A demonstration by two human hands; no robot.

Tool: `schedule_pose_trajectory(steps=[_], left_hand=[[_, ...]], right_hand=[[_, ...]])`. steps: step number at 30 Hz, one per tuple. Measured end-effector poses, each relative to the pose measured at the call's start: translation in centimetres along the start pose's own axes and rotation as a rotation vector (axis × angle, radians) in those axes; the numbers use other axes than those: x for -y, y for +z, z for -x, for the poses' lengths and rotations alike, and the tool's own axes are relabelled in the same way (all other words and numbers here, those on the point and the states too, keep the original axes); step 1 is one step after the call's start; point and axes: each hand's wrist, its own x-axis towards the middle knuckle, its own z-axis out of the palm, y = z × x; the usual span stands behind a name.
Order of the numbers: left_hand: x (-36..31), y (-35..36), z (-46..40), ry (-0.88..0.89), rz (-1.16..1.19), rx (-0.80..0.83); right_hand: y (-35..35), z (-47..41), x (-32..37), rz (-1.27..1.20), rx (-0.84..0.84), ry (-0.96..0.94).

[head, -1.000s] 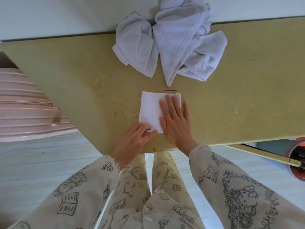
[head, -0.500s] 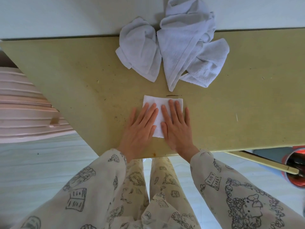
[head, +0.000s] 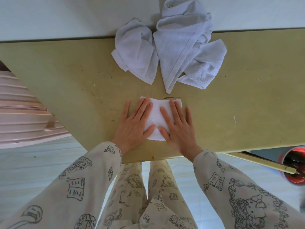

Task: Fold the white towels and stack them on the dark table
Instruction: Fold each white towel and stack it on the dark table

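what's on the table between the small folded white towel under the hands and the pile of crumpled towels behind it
Head view: bare yellowish tabletop with one short dark streak beside the small folded white towel, before the crumpled white towels.

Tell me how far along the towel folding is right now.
One folded towel lies near the table edge. Left hand and right hand press it flat. The crumpled towels at the far edge remain unfolded, and no stack exists yet: one small towel on the left, a bigger heap beside it.
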Motion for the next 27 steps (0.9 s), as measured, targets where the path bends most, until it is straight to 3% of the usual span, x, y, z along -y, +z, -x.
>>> schedule_pose_trajectory(steps=[6,9,11,13,15,17,20,22,25,27], left_hand=[[-0.4,-1.0,0.0,-0.014,0.033,0.071],[-0.3,-2.1,0.3,-0.020,0.202,-0.024],[-0.4,-2.9,0.1,-0.169,0.359,-0.160],[-0.6,-3.8,-0.5,-0.441,0.511,-0.200],[-0.5,-4.6,-1.7,-0.728,0.643,-0.090],[-0.5,-5.2,-2.9,-0.840,0.667,0.044],[-0.8,-5.5,-3.8,-0.834,0.643,0.201],[-1.1,-5.6,-4.2,-0.777,0.665,0.212],[-1.3,-6.6,-4.3,-0.687,0.892,0.206],[-1.5,-7.7,-4.1,-0.651,1.046,0.288]], right_hand=[[-1.0,-0.2,0.0,-0.029,0.103,-0.017],[-2.2,-0.3,-0.1,-0.152,0.052,-0.009],[-3.1,-0.5,-0.1,-0.240,-0.078,0.118],[-3.9,-0.8,0.4,-0.349,-0.208,0.345],[-4.6,-1.4,1.1,-0.547,-0.178,0.582],[-4.8,-1.9,1.2,-0.669,-0.075,0.761],[-4.8,-2.2,1.2,-0.671,-0.004,0.796],[-4.8,-2.4,1.1,-0.666,0.025,0.797],[-5.0,-2.5,0.9,-0.663,0.063,0.805],[-5.1,-2.6,0.7,-0.672,0.099,0.806]])
